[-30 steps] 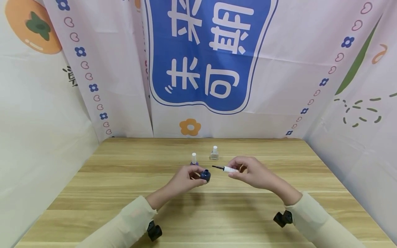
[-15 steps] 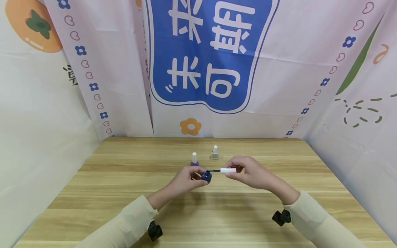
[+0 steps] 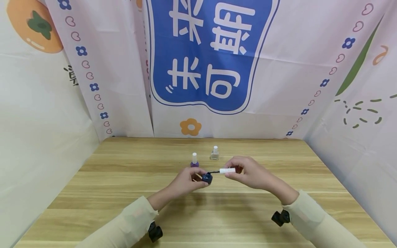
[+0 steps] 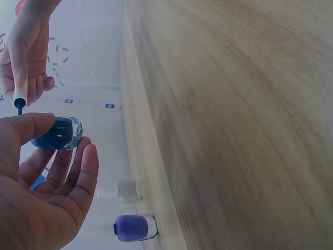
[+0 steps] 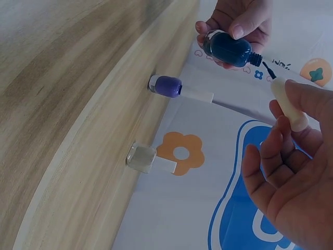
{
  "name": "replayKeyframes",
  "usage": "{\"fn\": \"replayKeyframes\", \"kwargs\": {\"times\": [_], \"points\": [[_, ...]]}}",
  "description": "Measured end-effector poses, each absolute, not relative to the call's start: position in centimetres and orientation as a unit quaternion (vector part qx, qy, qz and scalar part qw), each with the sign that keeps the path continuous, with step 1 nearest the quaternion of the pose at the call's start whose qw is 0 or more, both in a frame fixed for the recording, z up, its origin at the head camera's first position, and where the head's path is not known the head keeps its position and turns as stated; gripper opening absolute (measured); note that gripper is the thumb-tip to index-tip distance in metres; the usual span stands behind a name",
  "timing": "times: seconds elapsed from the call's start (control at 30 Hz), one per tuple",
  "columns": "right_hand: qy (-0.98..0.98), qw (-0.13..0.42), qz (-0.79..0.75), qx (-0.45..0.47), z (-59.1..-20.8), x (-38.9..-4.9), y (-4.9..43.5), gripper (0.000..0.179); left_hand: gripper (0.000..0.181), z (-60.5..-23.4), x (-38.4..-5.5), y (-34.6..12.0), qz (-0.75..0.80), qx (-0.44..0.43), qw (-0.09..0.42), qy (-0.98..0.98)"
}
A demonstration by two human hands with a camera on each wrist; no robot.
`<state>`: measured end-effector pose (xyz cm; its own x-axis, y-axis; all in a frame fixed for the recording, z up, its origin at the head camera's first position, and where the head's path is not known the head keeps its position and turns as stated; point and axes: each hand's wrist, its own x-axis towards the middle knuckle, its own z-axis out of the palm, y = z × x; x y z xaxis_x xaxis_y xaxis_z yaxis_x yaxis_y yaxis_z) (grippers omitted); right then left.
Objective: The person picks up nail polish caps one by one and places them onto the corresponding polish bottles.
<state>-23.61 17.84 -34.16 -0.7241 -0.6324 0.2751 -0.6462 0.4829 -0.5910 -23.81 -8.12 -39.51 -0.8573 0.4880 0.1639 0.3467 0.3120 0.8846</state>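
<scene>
My left hand (image 3: 186,181) holds a dark blue nail polish bottle (image 5: 229,48) between thumb and fingers, raised above the table and tilted with its uncapped neck toward the right hand. My right hand (image 3: 248,171) pinches the white brush cap (image 3: 227,170) of the polish. Its dark brush (image 5: 269,70) points left, the tip right at the bottle's mouth. Behind the left hand stands a purple nail polish bottle (image 3: 194,162) with a white cap. Farther back is a clear nail polish bottle (image 3: 214,154), likewise white-capped and upright.
The wooden table (image 3: 155,220) reaches back to a printed cloth (image 3: 273,103) hung behind it, with more cloth at both sides. Black wrist cameras (image 3: 155,232) sit under the cream sleeves (image 3: 121,224).
The brush cap has moved left, bringing its brush from apart to the bottle's mouth. Over the last half second the bottle and brush have shifted only slightly.
</scene>
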Motion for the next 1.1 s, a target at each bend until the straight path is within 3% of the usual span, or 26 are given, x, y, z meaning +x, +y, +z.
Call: {"fn": "replayKeyframes", "kwargs": {"times": [0.27, 0.53, 0.73, 1.1], "points": [[-0.859, 0.017, 0.344, 0.38, -34.3, -23.7, 17.8, 0.011, 0.018, -37.3, -22.1, -7.8, 0.528, 0.263, 0.076, 0.804], [-0.857, 0.015, 0.355, 0.373, -34.4, -23.8, 17.6, 0.012, 0.021, -39.8, -23.7, -7.9, 0.529, 0.268, 0.073, 0.802], [-0.854, 0.006, 0.383, 0.353, -34.2, -23.7, 17.2, 0.012, 0.019, -38.7, -23.1, -7.7, 0.529, 0.27, 0.076, 0.801], [-0.841, 0.001, 0.423, 0.338, -34.4, -23.8, 16.7, 0.012, 0.02, -40.2, -23.9, -7.7, 0.53, 0.279, 0.077, 0.797]]}}
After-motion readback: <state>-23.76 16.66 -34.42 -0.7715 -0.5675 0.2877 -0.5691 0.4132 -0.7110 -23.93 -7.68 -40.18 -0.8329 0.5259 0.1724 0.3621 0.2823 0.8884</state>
